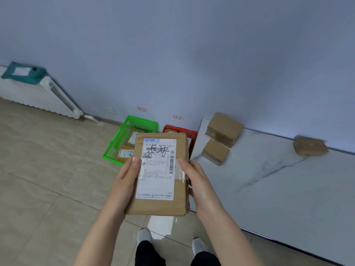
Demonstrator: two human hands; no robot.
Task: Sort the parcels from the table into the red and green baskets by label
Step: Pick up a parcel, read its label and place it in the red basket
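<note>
- Grips labelled parcel [159, 206] between left hand [124, 181] and right hand [194, 177], thumbs curled over its top.
- Partly hides green basket [143, 124] and red basket [190, 134] behind.

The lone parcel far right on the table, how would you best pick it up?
Probably from above and the front: the lone parcel lies flat on the table, its back by the wall, so grip its two short ends.
</note>
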